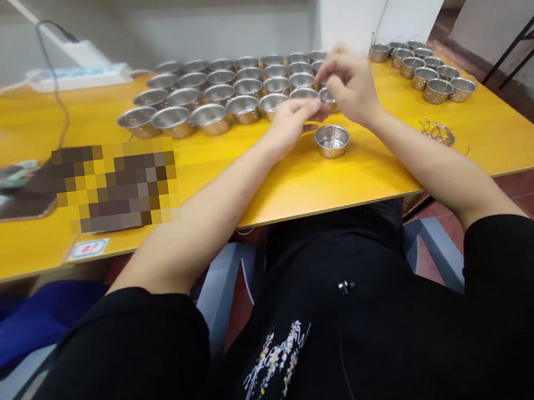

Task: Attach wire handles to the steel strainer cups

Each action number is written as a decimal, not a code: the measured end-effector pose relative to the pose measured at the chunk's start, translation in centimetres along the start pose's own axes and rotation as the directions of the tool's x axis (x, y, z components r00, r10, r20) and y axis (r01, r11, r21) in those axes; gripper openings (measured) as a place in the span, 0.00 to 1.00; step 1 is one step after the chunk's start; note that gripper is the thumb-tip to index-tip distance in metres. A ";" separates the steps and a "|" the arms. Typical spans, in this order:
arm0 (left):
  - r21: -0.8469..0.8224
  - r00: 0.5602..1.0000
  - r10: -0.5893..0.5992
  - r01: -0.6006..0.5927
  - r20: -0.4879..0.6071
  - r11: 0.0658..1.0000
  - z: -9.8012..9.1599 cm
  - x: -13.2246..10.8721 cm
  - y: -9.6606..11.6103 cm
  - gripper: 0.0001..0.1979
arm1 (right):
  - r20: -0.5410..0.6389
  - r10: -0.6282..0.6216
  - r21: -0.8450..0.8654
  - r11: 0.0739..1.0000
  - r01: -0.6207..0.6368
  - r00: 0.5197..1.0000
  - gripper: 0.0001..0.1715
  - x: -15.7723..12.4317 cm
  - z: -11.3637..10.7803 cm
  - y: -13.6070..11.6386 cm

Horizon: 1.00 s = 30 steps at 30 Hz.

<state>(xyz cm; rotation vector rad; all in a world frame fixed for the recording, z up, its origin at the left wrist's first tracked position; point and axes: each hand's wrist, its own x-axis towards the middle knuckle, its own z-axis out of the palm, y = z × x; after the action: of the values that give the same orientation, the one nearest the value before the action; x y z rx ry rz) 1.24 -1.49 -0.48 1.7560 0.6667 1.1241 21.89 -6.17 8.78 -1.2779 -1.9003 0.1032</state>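
Several rows of small metal cups (211, 119) with holes stand on the yellow table (205, 168). One more perforated cup (332, 142) stands apart, nearer to me, just below my hands. My left hand (292, 122) is over the front row, its fingers closed together by the fingertips; what they hold, if anything, is too small to make out. Close beside it, my right hand (349, 83) is raised with bent fingers and blurred by motion, so its grip is unclear. A small heap of bent wire pieces (436, 132) lies right of my right forearm.
More cups with wires (437, 91) stand at the right back. On the left are a white power strip (81, 76) with cables, a dark flat device (35, 196) and a pixelated dark object (124, 191). A person's blue clothing (43, 318) shows at lower left.
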 end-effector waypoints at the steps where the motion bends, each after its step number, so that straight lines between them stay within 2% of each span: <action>1: 0.013 1.000 0.005 -0.005 0.013 1.000 0.1 0.0 -0.1 0.38 | -0.015 0.015 -0.001 1.000 -0.015 1.000 0.03 -0.4 0.2 0.2; 2: 0.026 1.000 0.015 -0.016 0.024 1.000 0.1 0.0 -0.1 0.38 | -0.018 0.035 0.005 0.999 -0.035 0.999 0.02 -0.7 0.4 0.3; 7: 0.040 0.997 0.047 -0.049 0.055 0.998 -0.4 -0.1 -0.1 0.35 | 0.123 0.106 0.118 0.986 -0.120 0.987 0.18 -1.5 0.3 0.1; 10: 0.117 0.997 0.067 -0.072 0.047 0.991 -0.9 0.0 0.1 0.37 | 0.223 0.124 0.160 0.974 -0.162 0.967 0.23 -1.5 -0.2 0.0; 12: 0.136 0.995 0.090 -0.095 0.042 0.986 -0.9 0.0 0.2 0.40 | 0.250 0.137 0.158 0.971 -0.180 0.958 0.26 -1.5 -0.6 0.1; 15: 0.144 0.990 0.131 -0.137 0.050 0.980 -0.7 -0.1 0.3 0.41 | 0.208 0.160 0.144 0.971 -0.192 0.965 0.27 -1.5 -1.1 0.7; 19: 0.179 0.981 0.172 -0.186 0.091 0.966 -0.5 -0.3 0.5 0.36 | 0.156 0.144 0.115 0.980 -0.162 0.977 0.25 -1.3 -1.8 1.9; 25: 0.338 0.977 0.198 -0.214 0.080 0.917 -1.0 -0.5 0.9 0.26 | 0.311 0.117 0.070 0.987 -0.146 0.943 0.23 -1.1 -2.8 2.3; 30: 0.348 0.982 0.179 -0.190 0.066 0.918 -1.2 -0.5 0.8 0.27 | 0.399 0.116 0.142 0.972 -0.186 0.909 0.29 -1.2 -3.5 1.7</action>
<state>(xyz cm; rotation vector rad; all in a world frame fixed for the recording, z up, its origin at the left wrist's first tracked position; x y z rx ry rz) -0.03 -1.74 0.26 2.1772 0.7286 1.1515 25.67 -7.58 9.60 -1.3540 -2.0608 0.6378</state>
